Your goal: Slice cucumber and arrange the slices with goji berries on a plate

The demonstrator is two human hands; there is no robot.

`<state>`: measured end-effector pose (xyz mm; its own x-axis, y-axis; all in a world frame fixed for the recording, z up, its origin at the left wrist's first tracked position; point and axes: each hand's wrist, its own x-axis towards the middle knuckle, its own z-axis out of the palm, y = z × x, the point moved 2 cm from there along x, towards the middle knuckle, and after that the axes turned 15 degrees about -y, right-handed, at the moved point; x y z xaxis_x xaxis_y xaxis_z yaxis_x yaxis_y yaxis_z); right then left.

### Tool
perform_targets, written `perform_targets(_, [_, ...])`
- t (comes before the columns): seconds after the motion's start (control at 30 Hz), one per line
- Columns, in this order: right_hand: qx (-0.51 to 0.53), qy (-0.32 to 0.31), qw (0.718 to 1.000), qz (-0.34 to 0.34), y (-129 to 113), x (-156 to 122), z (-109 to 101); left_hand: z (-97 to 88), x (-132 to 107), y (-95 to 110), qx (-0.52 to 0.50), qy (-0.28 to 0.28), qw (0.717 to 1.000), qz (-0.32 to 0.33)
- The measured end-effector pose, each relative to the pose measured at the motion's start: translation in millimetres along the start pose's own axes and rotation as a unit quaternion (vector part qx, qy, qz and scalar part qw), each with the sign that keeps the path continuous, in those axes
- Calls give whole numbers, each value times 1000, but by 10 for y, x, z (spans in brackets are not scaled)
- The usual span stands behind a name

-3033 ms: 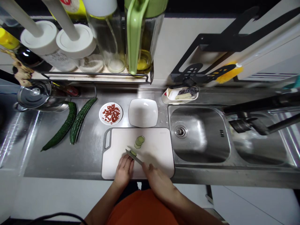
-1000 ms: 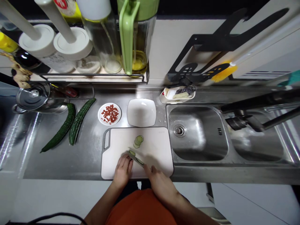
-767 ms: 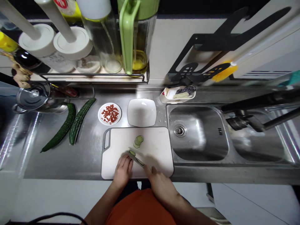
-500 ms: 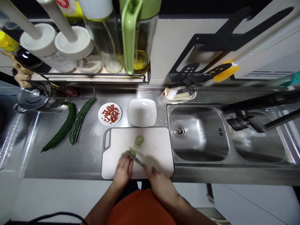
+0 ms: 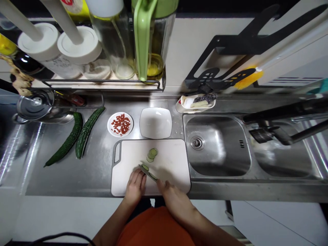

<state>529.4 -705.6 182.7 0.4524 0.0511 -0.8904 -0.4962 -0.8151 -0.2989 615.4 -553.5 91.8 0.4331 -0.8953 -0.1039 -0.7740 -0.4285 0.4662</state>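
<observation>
My right hand (image 5: 176,200) is closed round the handle of a kitchen knife (image 5: 148,173), whose blade slants up and left over the white cutting board (image 5: 174,160). Curled close beside the blade, the fingers of my left hand (image 5: 135,187) press on a piece of cucumber, mostly hidden under them. A fresh cucumber slice (image 5: 145,167) shows at the far side of the blade. Farther up the board lies a small overlapping group of cut cucumber slices (image 5: 152,154).
Two whole cucumbers (image 5: 88,131) lie on the steel counter at left. Behind the board stand a plate of red bits (image 5: 109,129) and a white square dish (image 5: 164,124). A sink (image 5: 217,164) with a black faucet (image 5: 261,135) is at right; jars and bottles line a rack (image 5: 102,85).
The view has shifted very slightly. Both hands, the knife and the slices keep nearly the same places on the board.
</observation>
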Motion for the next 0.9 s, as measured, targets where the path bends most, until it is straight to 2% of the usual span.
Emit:
perform_targets(0.43, [5, -3, 1000, -23, -19, 109, 0, -21, 22, 15, -31, 25, 999, -15])
perform_targets(0.67, [2, 0, 1000, -2, -72, 143, -53, -16, 20, 12, -31, 13, 999, -12])
perform_targets(0.9, [-25, 35, 999, -1, -105, 276, -15, -12, 20, 10, -28, 2, 999, -16])
